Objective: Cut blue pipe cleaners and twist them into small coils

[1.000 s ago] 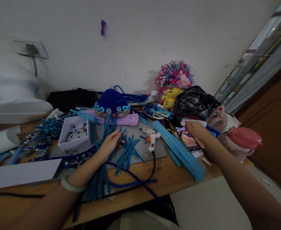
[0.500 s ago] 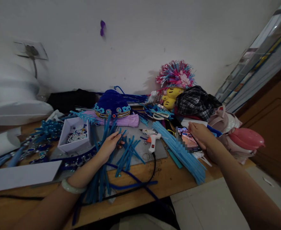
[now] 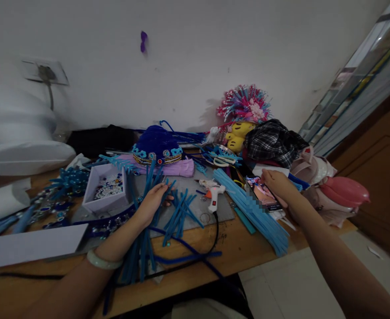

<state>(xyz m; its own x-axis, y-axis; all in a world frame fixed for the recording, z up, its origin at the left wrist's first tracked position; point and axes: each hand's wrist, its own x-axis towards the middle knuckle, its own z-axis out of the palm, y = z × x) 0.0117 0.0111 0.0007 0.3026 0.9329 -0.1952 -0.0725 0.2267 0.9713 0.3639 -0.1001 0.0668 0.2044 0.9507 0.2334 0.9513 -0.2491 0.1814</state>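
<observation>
My left hand is closed, with a short blue pipe cleaner poking out between its fingertips. Under and beside it lie more blue pipe cleaners, cut short, and a longer bunch runs toward the table's front edge. My right hand is curled at the right edge of a lit phone, whose screen is partly blurred out. The phone rests at a tilt against a long bundle of light blue pipe cleaners. Between the hands lies a white hot glue gun.
A white box of beads stands left of my left hand. Behind it sits a dark blue beaded headpiece on lilac pipe cleaners. A black cord crosses the table front. Plaid cloth and a pink bag lie right.
The whole view has shifted slightly, so things sit a little further right and lower. Both hands keep nearly the same pose, the right one still at the phone.
</observation>
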